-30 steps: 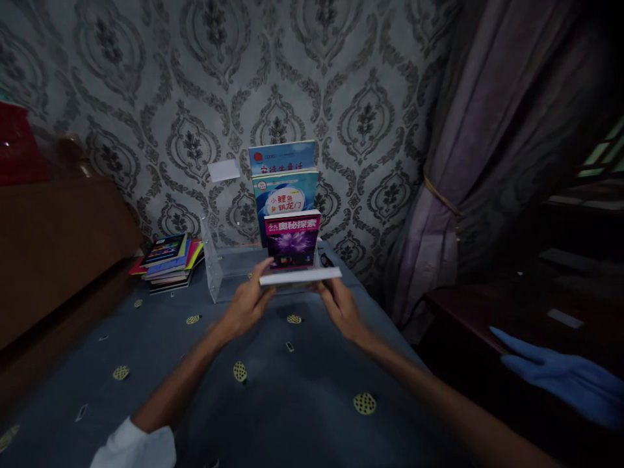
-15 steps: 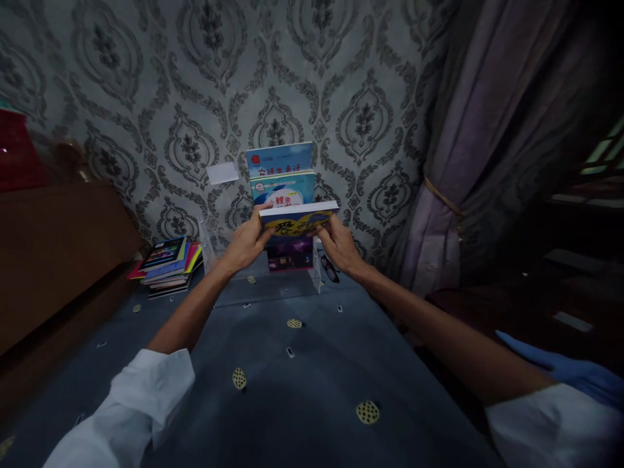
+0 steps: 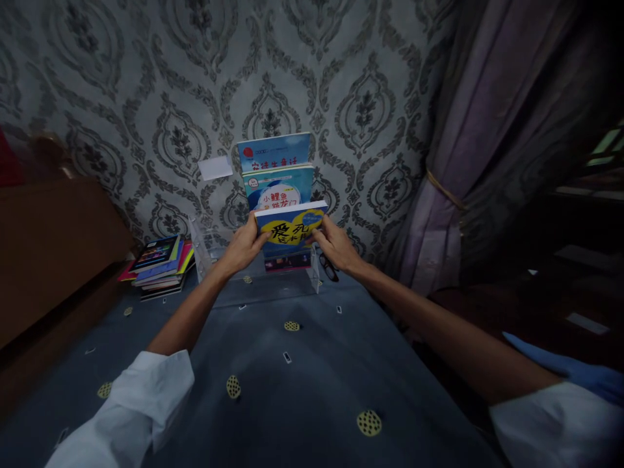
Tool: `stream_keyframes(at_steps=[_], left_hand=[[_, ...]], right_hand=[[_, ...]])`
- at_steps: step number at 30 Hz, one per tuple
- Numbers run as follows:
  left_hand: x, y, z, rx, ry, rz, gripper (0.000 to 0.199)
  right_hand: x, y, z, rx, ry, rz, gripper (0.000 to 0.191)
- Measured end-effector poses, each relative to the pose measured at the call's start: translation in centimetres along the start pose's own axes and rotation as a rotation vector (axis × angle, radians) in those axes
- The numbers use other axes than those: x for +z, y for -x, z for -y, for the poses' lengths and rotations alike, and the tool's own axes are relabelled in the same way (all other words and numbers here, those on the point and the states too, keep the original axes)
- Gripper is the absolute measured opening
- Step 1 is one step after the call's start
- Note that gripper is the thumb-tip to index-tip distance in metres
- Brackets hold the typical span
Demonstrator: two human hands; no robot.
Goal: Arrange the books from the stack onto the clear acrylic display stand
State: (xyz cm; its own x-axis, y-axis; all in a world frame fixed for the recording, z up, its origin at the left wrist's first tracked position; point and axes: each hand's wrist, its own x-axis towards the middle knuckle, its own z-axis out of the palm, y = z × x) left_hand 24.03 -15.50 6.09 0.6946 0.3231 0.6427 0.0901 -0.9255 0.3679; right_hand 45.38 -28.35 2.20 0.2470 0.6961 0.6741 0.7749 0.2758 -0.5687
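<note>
Between my two hands is a blue and yellow book (image 3: 291,229), its cover facing me and its white page edge on top. My left hand (image 3: 244,246) grips its left side, thumb on the cover. My right hand (image 3: 337,244) pinches the right side the same way. Behind it, two blue picture books (image 3: 277,185) stand one in front of the other in a clear acrylic rack (image 3: 258,286). A dark book (image 3: 287,262) shows low in the rack, below the held book. Whether the held book touches the rack's inside is hidden.
Left of the rack lies a pile of books (image 3: 160,266). Black-framed glasses (image 3: 329,268) rest at the rack's right end. A brown wooden cabinet (image 3: 53,253) borders the table (image 3: 263,403) on the left; a tied curtain (image 3: 448,188) hangs to the right. A white card (image 3: 215,168) is on the wall.
The held book has tipped from nearly flat to more upright, so more of its cover shows. Both hands keep their grip, and the view has shifted slightly.
</note>
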Motion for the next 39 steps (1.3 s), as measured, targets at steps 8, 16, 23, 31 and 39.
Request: stream_keyframes(at_steps=[8, 16, 23, 31, 39], left_hand=[[1.7, -0.6, 1.4, -0.082, 0.010, -0.143, 0.043], [4.1, 0.9, 0.9, -0.249, -0.182, -0.152, 0.039], [5.3, 1.7, 0.9, -0.351, -0.294, -0.115, 0.044], [5.8, 2.0, 0.5, -0.484, -0.405, 0.029, 0.029], [6.3, 1.5, 0.5, -0.506, -0.353, 0.031, 0.026]], right_hand=[[0.1, -0.9, -0.7, 0.086, 0.002, 0.040, 0.020], [1.1, -1.1, -2.5, 0.067, 0.168, 0.058, 0.013], [2.2, 0.6, -3.9, 0.098, 0.210, -0.030, 0.029], [3.3, 0.7, -4.6, 0.058, 0.324, -0.091, 0.042], [3.8, 0.6, -4.8, 0.076, 0.392, -0.080, 0.026]])
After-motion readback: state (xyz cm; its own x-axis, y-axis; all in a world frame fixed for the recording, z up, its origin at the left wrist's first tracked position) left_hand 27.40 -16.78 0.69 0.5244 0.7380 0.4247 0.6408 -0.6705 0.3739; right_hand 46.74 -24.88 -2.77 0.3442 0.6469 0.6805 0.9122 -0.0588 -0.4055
